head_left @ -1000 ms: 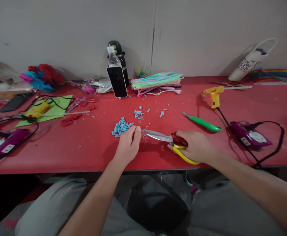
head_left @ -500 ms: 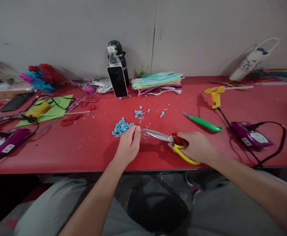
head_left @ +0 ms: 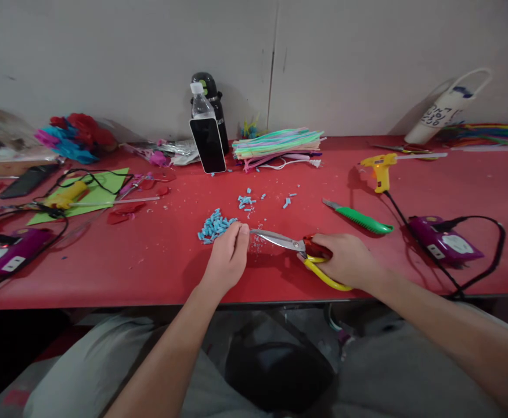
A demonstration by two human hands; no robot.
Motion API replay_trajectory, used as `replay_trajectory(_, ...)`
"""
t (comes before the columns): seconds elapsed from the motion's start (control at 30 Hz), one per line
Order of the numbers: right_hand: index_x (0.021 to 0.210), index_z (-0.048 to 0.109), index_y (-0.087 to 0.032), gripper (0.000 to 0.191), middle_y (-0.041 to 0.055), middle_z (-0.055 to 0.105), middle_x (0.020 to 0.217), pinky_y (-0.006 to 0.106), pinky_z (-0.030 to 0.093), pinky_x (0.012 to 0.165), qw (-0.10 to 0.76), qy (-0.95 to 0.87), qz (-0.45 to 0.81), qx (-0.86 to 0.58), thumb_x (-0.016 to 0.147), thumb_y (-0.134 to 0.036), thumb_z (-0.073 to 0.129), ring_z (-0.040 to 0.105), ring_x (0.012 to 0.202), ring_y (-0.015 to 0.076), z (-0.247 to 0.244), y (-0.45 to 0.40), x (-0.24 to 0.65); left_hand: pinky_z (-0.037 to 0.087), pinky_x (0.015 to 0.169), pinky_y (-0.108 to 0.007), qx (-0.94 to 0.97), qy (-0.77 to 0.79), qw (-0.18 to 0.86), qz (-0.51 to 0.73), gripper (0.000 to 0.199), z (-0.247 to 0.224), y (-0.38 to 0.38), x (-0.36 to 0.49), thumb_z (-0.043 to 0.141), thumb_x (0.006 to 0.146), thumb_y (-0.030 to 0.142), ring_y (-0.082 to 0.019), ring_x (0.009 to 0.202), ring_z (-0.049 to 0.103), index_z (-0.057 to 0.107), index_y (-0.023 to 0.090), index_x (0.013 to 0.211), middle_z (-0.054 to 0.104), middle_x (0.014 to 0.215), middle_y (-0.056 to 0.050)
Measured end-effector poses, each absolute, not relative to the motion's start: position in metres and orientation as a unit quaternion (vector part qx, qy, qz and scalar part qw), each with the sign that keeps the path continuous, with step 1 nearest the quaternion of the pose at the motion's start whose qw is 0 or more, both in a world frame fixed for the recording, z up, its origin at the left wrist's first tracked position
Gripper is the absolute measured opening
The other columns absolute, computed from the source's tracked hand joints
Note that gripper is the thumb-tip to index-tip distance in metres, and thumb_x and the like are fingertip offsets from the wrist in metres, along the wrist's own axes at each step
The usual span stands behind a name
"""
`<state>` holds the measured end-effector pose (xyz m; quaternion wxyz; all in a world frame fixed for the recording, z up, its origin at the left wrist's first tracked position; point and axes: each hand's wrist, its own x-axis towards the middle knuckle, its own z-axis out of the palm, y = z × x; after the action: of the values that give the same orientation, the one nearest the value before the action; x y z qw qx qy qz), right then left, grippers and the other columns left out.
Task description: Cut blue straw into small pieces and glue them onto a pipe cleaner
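My right hand [head_left: 347, 261] is closed around the handles of a pair of scissors [head_left: 280, 239], one loop yellow and the other red. The blades point left, and their tips reach the fingertips of my left hand [head_left: 230, 252]. My left thumb and fingers are pinched together; what they hold is too small and covered to make out. Just beyond that hand lies a pile of short blue cut pieces [head_left: 214, 225]. A smaller group of blue pieces [head_left: 245, 201] is scattered farther back, with pale crumbs under the blades.
A green utility knife [head_left: 360, 219] lies right of the scissors, its blade out. Yellow glue guns [head_left: 382, 171] and purple power boxes [head_left: 445, 241] with cords occupy both sides. A phone [head_left: 209, 145] leans against bottles near a pipe cleaner bundle [head_left: 280, 145].
Both hands stay nearly in place. The scissors' handles have shifted very slightly left, and the blades remain at my left fingertips.
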<state>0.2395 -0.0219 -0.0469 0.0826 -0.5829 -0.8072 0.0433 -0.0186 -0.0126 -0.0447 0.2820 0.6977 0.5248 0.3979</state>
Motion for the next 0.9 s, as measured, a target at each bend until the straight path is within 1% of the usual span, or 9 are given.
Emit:
replay_trajectory(0.3, 0.069, 0.053, -0.022, 0.025, -0.0002, 0.064, 0.064, 0.026, 0.021, 0.052, 0.086, -0.808, 0.046, -0.581, 0.077, -0.046, 0.06, 0.055, 0.058, 0.0154, -0.0485, -0.0203, 0.2407, 0.034, 0.06, -0.027, 0.697, 0.52, 0.284, 0.405, 0.035, -0.0454, -0.0125, -0.0183, 0.034, 0.101, 0.037, -0.012, 0.06, 0.045, 0.043, 0.02, 0.072, 0.047, 0.065, 0.001)
replay_trajectory(0.53, 0.07, 0.055, -0.023, 0.029, -0.0006, 0.063, 0.064, 0.026, 0.02, 0.051, 0.076, -0.805, 0.048, -0.586, 0.078, -0.05, 0.059, 0.055, 0.057, 0.0149, -0.0485, -0.0199, 0.2406, 0.034, 0.059, -0.027, 0.699, 0.519, 0.283, 0.403, 0.035, -0.0449, -0.0124, -0.0182, 0.034, 0.101, 0.037, -0.012, 0.06, 0.045, 0.044, 0.02, 0.072, 0.047, 0.065, 0.002)
replay_trajectory(0.67, 0.07, 0.054, -0.022, 0.028, -0.0005, 0.063, 0.064, 0.026, 0.021, 0.051, 0.077, -0.807, 0.048, -0.583, 0.079, -0.048, 0.059, 0.055, 0.058, 0.0144, -0.0488, -0.0198, 0.24, 0.034, 0.059, -0.027, 0.701, 0.518, 0.28, 0.402, 0.035, -0.0446, -0.0125, -0.0188, 0.033, 0.101, 0.036, -0.012, 0.059, 0.044, 0.044, 0.02, 0.072, 0.046, 0.065, 0.002)
replay_trajectory(0.9, 0.072, 0.055, -0.022, 0.029, 0.0013, 0.065, 0.067, 0.028, 0.021, 0.053, 0.074, -0.808, 0.05, -0.583, 0.081, -0.05, 0.057, 0.056, 0.059, 0.0165, -0.0495, -0.0195, 0.2419, 0.034, 0.06, -0.028, 0.702, 0.518, 0.281, 0.4, 0.034, -0.0449, -0.0114, -0.0187, 0.033, 0.101, 0.036, -0.012, 0.061, 0.045, 0.043, 0.02, 0.073, 0.046, 0.066, 0.002)
